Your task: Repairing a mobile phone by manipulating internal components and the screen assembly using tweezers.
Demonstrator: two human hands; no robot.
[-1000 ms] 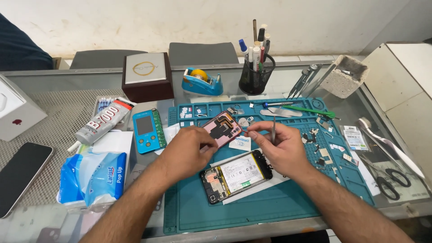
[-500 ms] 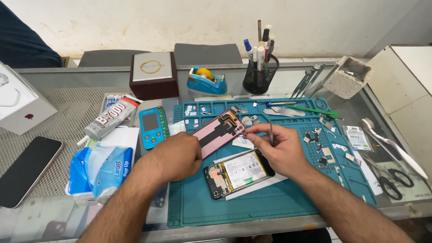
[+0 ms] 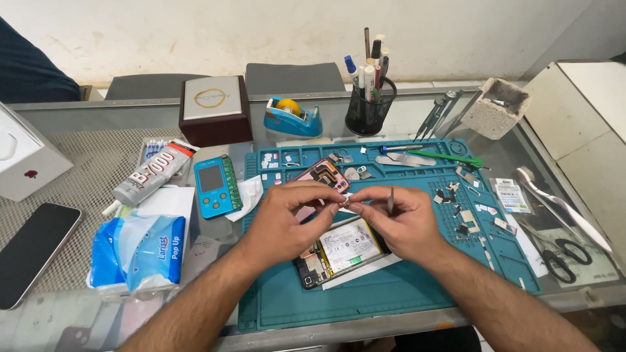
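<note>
My left hand (image 3: 290, 218) and my right hand (image 3: 398, 218) meet over a teal repair mat (image 3: 404, 287). Together their fingertips pinch a tiny metal part (image 3: 343, 203). The right hand also holds thin metal tweezers (image 3: 390, 199) pointing up. Under the hands lies an opened phone (image 3: 339, 251) with its battery and boards showing. A pink phone back cover (image 3: 319, 176) lies just beyond the left hand, partly hidden by it.
On the mat are small parts and screws (image 3: 460, 215), a green tool (image 3: 447, 157) and a metal spudger (image 3: 399, 160). Around it are a glue tube (image 3: 153, 173), a blue tester (image 3: 217, 184), a tissue pack (image 3: 137, 251), a dark phone (image 3: 29, 251), scissors (image 3: 564, 257), a pen holder (image 3: 368, 104) and a tape dispenser (image 3: 291, 118).
My left hand has lifted off the pink cover and joined the right hand at the middle. The tweezers stayed in the right hand.
</note>
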